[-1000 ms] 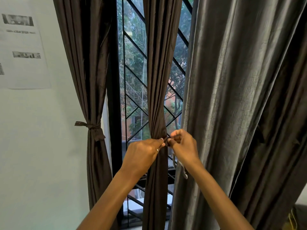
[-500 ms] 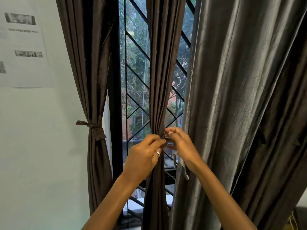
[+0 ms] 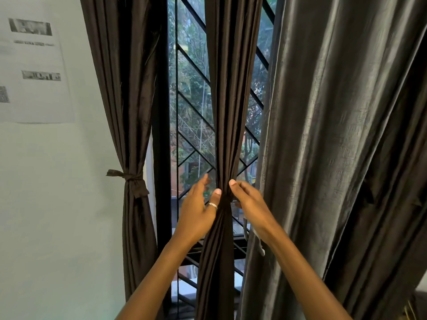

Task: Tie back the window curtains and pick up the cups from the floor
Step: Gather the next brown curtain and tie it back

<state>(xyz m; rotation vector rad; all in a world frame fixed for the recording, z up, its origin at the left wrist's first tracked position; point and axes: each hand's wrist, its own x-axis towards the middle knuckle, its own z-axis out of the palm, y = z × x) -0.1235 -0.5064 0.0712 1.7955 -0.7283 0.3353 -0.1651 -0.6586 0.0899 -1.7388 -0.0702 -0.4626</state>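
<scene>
Head view, at the window. Middle curtain [image 3: 227, 125] hangs as a narrow gathered column in front of the window grille [image 3: 191, 107], pinched to its tightest at hand height.

Left hand [image 3: 198, 211]: fingers spread and loose, thumb tip against the left edge of the gather; it pinches nothing that I can see. A ring sits on the thumb. Right hand [image 3: 250, 205]: fingers half-curled, thumb tip against the right edge of the gather, the other fingers behind the cloth; I cannot tell whether they hold a tie or the cloth itself. No tie band is visible on this curtain from here.

Judgement: both hands sit at the waist of the curtain because that is where the bundle must stay narrow while a tie is set or checked. The thumbs press from either side to keep the folds together.

Left curtain [image 3: 129, 112] is already bound by a knotted tie [image 3: 129, 177] at about the same height, its tail pointing toward the wall. Right curtain [image 3: 346, 146], grey and sheeny, hangs loose and wide, not tied.

Room: pale wall [image 3: 46, 204] at left with a printed sheet of paper [image 3: 34, 65] stuck on it. Trees show beyond the grille. No floor or cups in view; that part looks not yet begun.
</scene>
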